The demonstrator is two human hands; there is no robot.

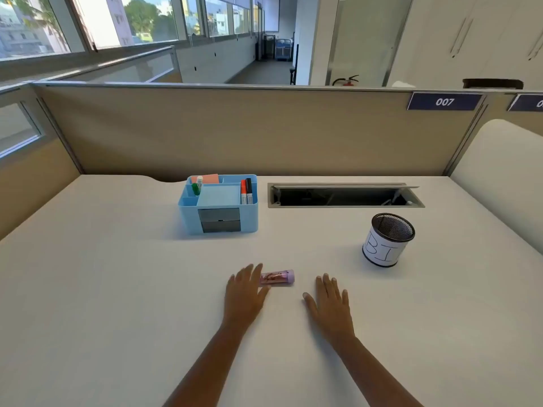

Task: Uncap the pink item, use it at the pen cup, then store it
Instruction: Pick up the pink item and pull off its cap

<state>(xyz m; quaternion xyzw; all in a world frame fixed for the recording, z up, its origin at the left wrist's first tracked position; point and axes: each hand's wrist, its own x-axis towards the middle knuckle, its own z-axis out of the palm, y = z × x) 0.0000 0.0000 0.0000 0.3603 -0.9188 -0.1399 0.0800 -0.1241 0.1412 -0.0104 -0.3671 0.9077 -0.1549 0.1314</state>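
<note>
A small pink tube with a lilac cap [277,277] lies on its side on the white desk, cap end pointing right. My left hand [245,293] lies flat and open, its fingertips covering the tube's left end. My right hand [330,304] rests flat on the desk a little to the right of the tube, fingers apart, holding nothing. A black mesh pen cup [387,240] wrapped in white paper with handwritten letters stands at the right, further back. A blue desk organiser [219,202] sits at the back centre.
The organiser holds red and black markers [246,191], a green item, note pads and small grey drawers. A cable hatch [343,195] with its lid raised lies behind the cup. A beige partition wall closes the desk's far edge; a white curved surface borders the right.
</note>
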